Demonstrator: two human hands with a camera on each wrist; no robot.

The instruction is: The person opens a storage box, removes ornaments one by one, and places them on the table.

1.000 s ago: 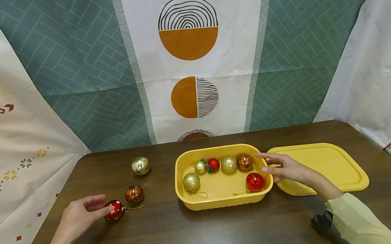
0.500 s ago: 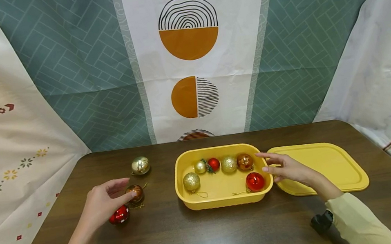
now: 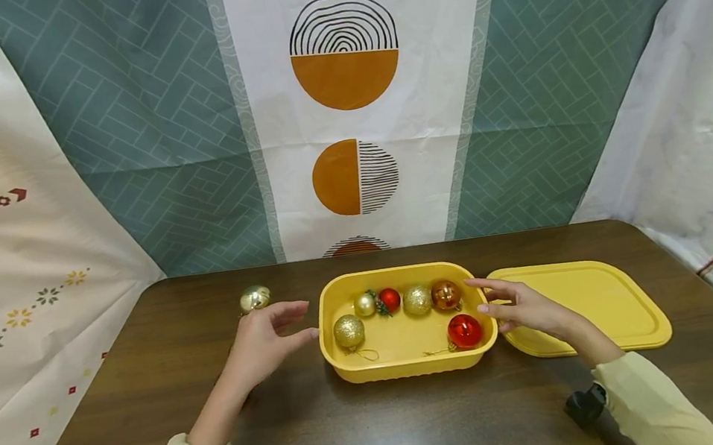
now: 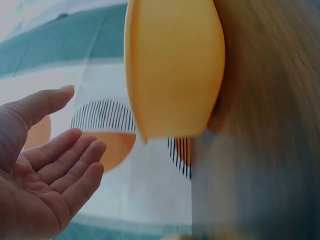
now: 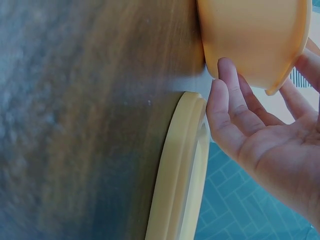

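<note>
A yellow tray (image 3: 337, 364) sits mid-table and holds several ornaments, among them a gold glitter ball (image 3: 348, 332), a copper ball (image 3: 446, 295) and a red ball (image 3: 465, 331). My left hand (image 3: 264, 343) hovers just left of the tray with fingers spread. In the left wrist view the left hand (image 4: 45, 165) shows an empty palm beside the tray (image 4: 172, 70). My right hand (image 3: 516, 307) is open at the tray's right rim, holding nothing. In the right wrist view the right hand's fingertips (image 5: 227, 70) are close to the tray wall (image 5: 250, 40). A shiny gold ornament (image 3: 254, 297) lies behind the left hand.
The tray's yellow lid (image 3: 584, 305) lies flat to the right, under the right wrist, also in the right wrist view as the lid (image 5: 182, 170). The dark wooden table (image 3: 390, 428) is backed by patterned cloth. The red dotted and brown ornaments are out of sight behind my left arm.
My left hand has moved right, from the red dotted ornament to the tray's left side, empty. That ornament and the brown one are now hidden. The right hand has stayed put.
</note>
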